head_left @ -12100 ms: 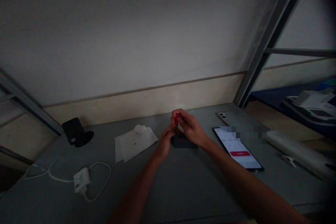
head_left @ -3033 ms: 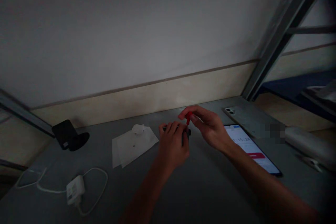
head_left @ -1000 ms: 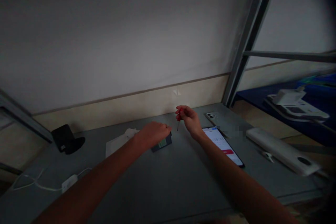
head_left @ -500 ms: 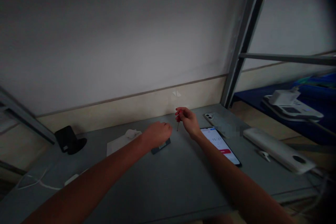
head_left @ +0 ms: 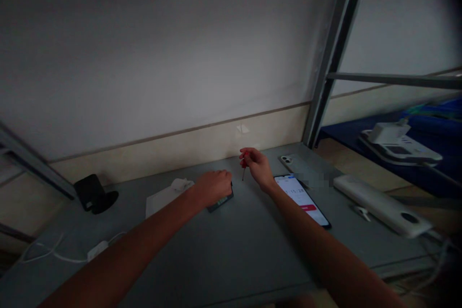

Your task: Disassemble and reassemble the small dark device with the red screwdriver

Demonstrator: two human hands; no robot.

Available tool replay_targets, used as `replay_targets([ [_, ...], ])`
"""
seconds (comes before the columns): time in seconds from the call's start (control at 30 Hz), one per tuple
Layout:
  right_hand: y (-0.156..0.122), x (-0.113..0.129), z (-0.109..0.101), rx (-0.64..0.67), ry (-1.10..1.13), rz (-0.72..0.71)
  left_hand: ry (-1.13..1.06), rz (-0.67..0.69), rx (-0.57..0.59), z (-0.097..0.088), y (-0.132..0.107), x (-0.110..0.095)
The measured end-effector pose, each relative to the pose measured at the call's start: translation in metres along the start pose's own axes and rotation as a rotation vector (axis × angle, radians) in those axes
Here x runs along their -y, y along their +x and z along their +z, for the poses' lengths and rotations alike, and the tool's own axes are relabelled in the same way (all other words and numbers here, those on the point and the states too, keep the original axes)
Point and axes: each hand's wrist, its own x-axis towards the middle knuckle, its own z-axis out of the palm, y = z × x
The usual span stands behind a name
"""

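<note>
My right hand (head_left: 257, 166) pinches the red handle of a small screwdriver (head_left: 245, 160), whose thin shaft points down toward the grey desk (head_left: 238, 245). My left hand (head_left: 214, 185) is closed, with the fingers curled and their tips hidden from me. Just under it lies a dark flat rectangular object (head_left: 220, 203), partly covered by the hand. Whether the fingers grip anything there does not show. Left of this hand, a white sheet or flat packet (head_left: 159, 201) lies with a crumpled white piece (head_left: 181, 184) on it.
Right of my hands lie a lit phone with a timer (head_left: 301, 199), a second phone (head_left: 298, 166) and a long white lamp-like bar (head_left: 382, 204). A black stand (head_left: 94, 195) and a white cable with a plug (head_left: 97, 250) are at the left. A metal post (head_left: 330, 62) rises behind.
My left hand has shifted slightly left and lower over the dark object. The right hand still holds the screwdriver in nearly the same spot. The view has shifted a little.
</note>
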Motion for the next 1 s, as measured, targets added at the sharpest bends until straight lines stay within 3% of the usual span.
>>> replay_targets([
  [0.23,-0.001,0.000,0.001,0.011,-0.001,-0.005,-0.051,0.004,-0.006,0.008,0.002,0.005],
  [0.33,-0.001,0.000,0.000,0.014,0.000,-0.007,-0.044,-0.011,-0.032,0.002,0.005,0.008],
  [0.43,-0.001,0.000,-0.001,0.014,0.000,-0.002,-0.102,-0.090,-0.093,-0.016,-0.008,0.029],
  [0.53,-0.001,0.000,-0.001,0.014,0.007,0.000,-0.165,-0.267,-0.207,-0.023,-0.046,0.066],
  [0.63,-0.001,0.001,0.000,0.013,0.012,-0.003,-0.250,-0.388,-0.219,-0.001,-0.100,0.097],
  [0.77,-0.002,0.002,0.001,0.019,0.004,-0.008,-0.427,-0.454,-0.095,0.051,-0.163,0.106],
  [0.87,-0.003,0.002,0.001,0.024,-0.010,-0.017,-0.518,-0.454,-0.059,0.077,-0.183,0.101],
  [1.0,-0.004,0.002,0.001,0.029,-0.032,-0.028,-0.514,-0.432,-0.058,0.089,-0.182,0.103],
])
